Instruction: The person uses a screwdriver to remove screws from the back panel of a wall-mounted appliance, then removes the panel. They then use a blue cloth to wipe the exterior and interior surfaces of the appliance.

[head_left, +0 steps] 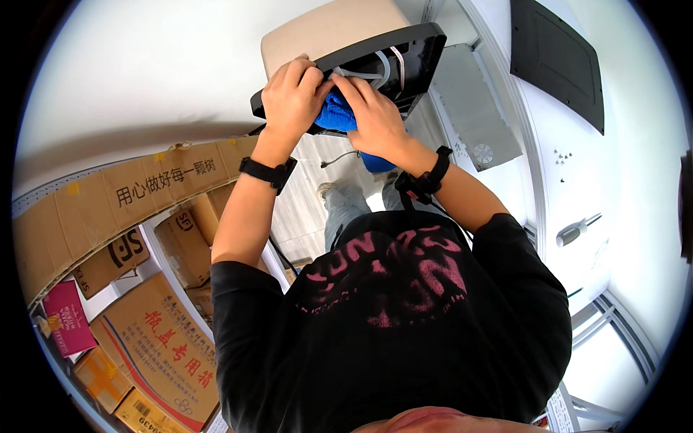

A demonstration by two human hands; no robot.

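Note:
A beige appliance housing (328,32) with a black frame (426,54) tilts at the top of the view, its open side toward me. Inside it, a translucent tube (385,68) loops beside dark parts. Against the frame's left part, my left hand (292,99) is closed with bent fingers; its grip is hidden. A bunched blue cloth (335,114) lies between my hands. My right hand (377,119) closes around the cloth's right side, its fingertips near the tube's end and close to my left thumb. Both wrists wear black straps.
On the white surface at right lie a black panel (559,61), several small screws (562,157) and a screwdriver (574,233). A grey metal panel (473,108) stands beyond the appliance. Cardboard boxes (162,339) fill shelving at left. A cable (338,159) lies on the floor below.

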